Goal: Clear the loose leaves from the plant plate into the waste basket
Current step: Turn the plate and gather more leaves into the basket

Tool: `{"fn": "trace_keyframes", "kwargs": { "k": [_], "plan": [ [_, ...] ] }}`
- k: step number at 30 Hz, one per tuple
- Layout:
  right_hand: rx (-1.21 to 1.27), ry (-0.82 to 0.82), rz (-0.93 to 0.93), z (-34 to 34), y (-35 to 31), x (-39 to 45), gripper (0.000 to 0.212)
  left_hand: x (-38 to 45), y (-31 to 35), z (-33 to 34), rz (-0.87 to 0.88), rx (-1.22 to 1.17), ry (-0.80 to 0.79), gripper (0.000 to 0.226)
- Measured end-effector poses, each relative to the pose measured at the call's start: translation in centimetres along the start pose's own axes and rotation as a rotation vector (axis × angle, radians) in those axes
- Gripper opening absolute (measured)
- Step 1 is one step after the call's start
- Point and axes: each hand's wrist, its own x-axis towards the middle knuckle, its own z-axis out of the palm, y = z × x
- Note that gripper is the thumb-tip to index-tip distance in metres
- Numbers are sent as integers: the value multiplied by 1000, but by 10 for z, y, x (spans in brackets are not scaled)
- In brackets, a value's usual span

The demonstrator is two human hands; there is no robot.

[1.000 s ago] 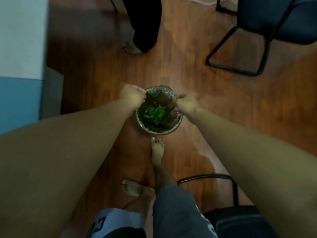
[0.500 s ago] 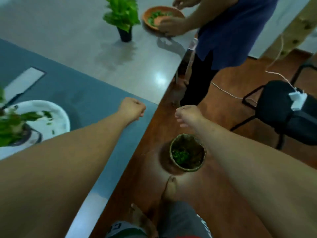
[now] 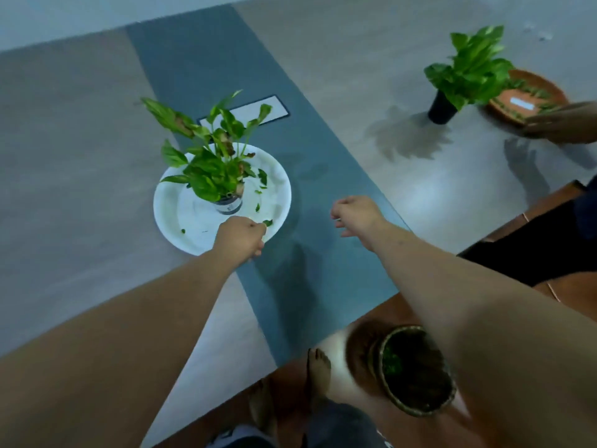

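Green leaf (image 3: 267, 222) pinched by left hand (image 3: 240, 237) over plate (image 3: 168, 202); right hand (image 3: 355, 215) loosely open, empty.

On the grey bench (image 3: 339, 76) with its blue-grey centre strip (image 3: 245, 101), a second potted plant (image 3: 465, 76) in a black pot stands just beside a terracotta dish (image 3: 542, 92) strewn with leaves, which another person's hand (image 3: 562, 124) touches.

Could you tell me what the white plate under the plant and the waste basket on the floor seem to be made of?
The white plate looks like glossy plastic or glazed ceramic: smooth, with soft reflections; which one is unclear. The waste basket looks woven, perhaps from wicker or fibre, with a textured rim and a dark liner inside.
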Motion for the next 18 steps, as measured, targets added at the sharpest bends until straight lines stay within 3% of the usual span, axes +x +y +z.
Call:
{"fn": "trace_keyframes", "kwargs": {
  "k": [3, 8, 12, 16, 18],
  "plan": [
    [-58, -62, -30, 28, -18, 29, 15, 5, -20, -11, -149, -63, 80, 32],
    [-146, -115, -85, 55, -40, 68, 8, -3, -53, -16, -360, 164, 442, 45],
    [-151, -178, -88, 68, -54, 91, 4, 2, -71, -15, -511, -142, 513, 45],
    [-183, -198, -126, 75, -59, 98, 18, 11, -78, -12, -392, -467, 561, 23],
    [-168, -207, -137, 77, -54, 99, 18, 11, -78, -13, -382, -555, 595, 23]
  ]
}}
